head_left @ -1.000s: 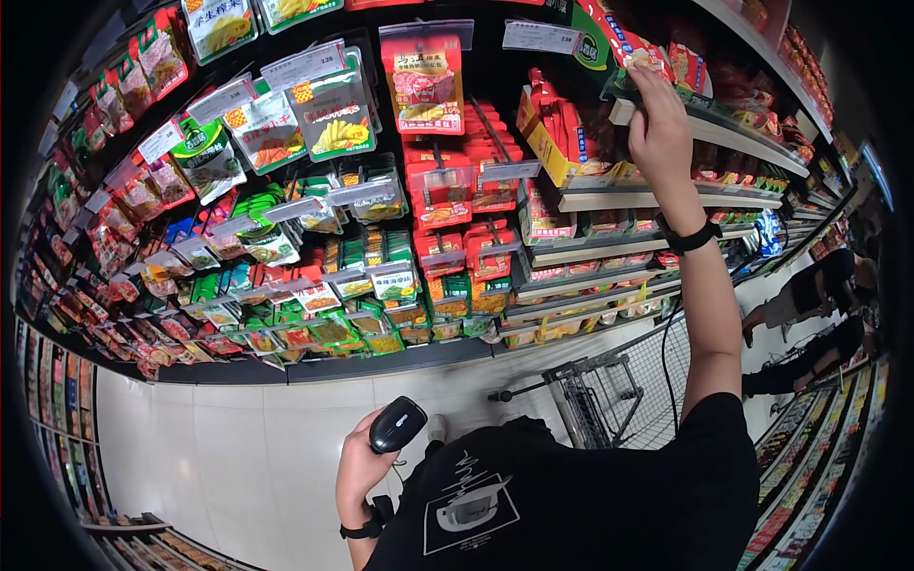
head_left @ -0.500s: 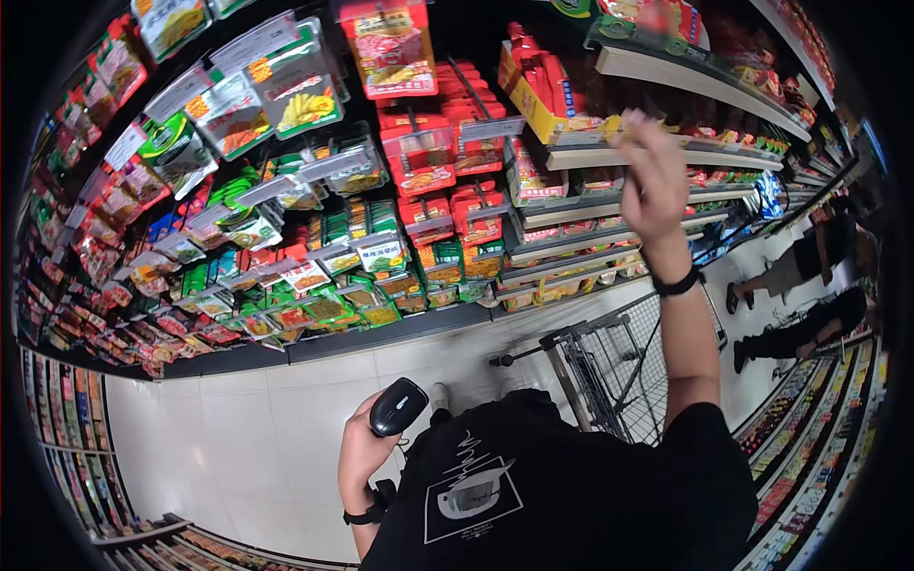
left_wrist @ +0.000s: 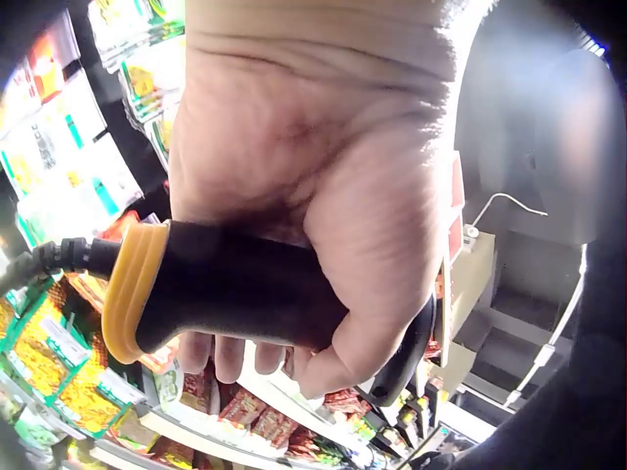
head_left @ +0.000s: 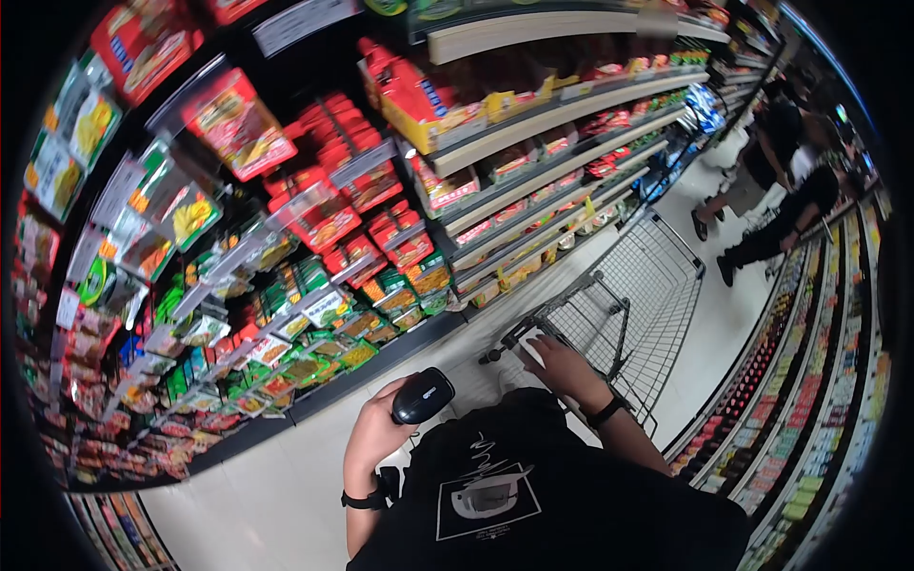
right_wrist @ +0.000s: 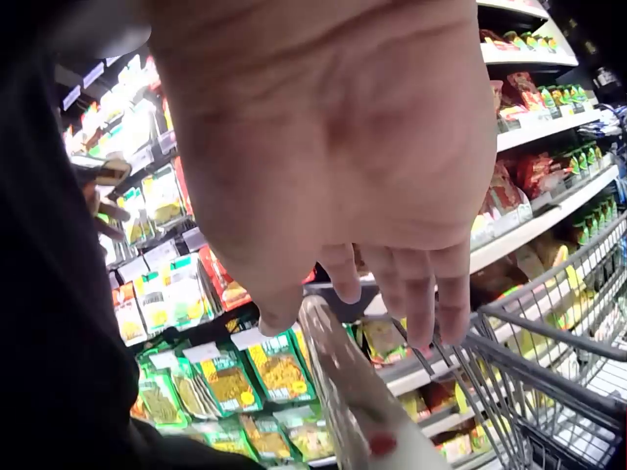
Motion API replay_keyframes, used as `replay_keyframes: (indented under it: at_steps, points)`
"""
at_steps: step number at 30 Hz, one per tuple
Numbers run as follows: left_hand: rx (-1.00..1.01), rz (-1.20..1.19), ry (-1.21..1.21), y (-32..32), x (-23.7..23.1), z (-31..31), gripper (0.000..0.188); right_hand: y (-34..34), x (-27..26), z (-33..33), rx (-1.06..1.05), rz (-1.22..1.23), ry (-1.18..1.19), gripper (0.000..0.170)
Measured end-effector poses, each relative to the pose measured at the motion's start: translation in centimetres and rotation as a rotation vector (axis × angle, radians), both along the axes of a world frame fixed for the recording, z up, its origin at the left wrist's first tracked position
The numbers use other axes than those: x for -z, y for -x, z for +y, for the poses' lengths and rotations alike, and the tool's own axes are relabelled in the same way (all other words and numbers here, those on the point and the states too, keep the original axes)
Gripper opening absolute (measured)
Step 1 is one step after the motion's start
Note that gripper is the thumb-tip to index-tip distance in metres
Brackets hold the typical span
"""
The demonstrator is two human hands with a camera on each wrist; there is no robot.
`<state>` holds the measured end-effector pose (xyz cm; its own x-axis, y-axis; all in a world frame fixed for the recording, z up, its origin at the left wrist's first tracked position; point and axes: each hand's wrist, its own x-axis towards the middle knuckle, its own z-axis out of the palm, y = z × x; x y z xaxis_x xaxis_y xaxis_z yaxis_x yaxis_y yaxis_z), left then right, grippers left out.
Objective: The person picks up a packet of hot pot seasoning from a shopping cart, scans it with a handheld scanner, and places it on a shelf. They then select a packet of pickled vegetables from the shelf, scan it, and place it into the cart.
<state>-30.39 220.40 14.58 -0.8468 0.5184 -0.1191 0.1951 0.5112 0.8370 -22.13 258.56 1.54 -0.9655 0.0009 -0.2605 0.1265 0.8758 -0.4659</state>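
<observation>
The cart (head_left: 657,309) stands between shelves (head_left: 514,139) on the left and a rack (head_left: 798,390) at right.

The left hand (left_wrist: 323,181) comes down from the top of the frame, gripping a black handle (left_wrist: 235,284) that lies across the middle, fingers (left_wrist: 229,358) curled beneath it. A yellow collar (left_wrist: 135,294) rings the handle's left end, where a black cable (left_wrist: 73,257) leaves. Green-edged packets (left_wrist: 44,357) fill the lower left; red packets (left_wrist: 245,406) sit at lower centre.

Left fingers (left_wrist: 228,358) curl inward; right fingers (right_wrist: 451,294) hang loosely.
</observation>
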Motion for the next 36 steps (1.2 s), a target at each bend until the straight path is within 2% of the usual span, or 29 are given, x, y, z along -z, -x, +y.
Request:
replay_keyframes:
  at_steps: [1,4,8,12,16,20,22,23,27,31,36]
  points:
    - [0.043,0.037,-0.005,0.7,-0.2,0.7,0.05,-1.1,0.7,0.1,-0.089,0.083,-0.052,0.069]
    - [0.139,0.048,-0.023,2.2,-0.9,2.6,0.05,-3.0,2.1,-0.1,0.056,-0.232,0.021,0.074]
    - [0.243,0.023,0.011,3.5,-1.3,3.6,0.052,-5.9,2.4,-1.0,0.208,-0.305,0.014,0.074]
    - [0.3,0.032,0.013,4.1,-1.0,2.8,0.055,-8.9,5.0,-0.2,0.284,-0.213,0.091,0.07]
    - [0.336,0.027,0.009,4.7,-0.4,1.0,0.055,-13.2,5.6,0.3,0.409,-0.182,0.165,0.061]
    - [0.322,-0.024,0.03,4.8,-0.6,-0.8,0.054,-19.2,5.9,0.9,0.49,-0.095,0.039,0.048]
    - [0.346,-0.034,0.024,4.9,0.2,-1.9,0.054,-21.4,6.6,1.1,0.593,-0.27,-0.114,0.044]
    - [0.359,-0.038,0.019,4.9,0.5,-2.5,0.054,-22.0,7.2,0.8,0.614,-0.241,-0.217,0.039]
    - [0.409,-0.115,0.048,5.2,1.1,-3.7,0.055,-20.8,7.3,0.2,0.668,-0.298,-0.314,0.03]
    - [0.433,-0.148,0.056,5.1,2.1,-3.7,0.055,-19.5,6.7,-0.2,0.731,-0.355,-0.269,0.033]
    - [0.487,-0.104,0.01,3.8,2.5,-3.4,0.057,-17.8,6.4,-0.7,0.701,-0.314,-0.225,0.034]
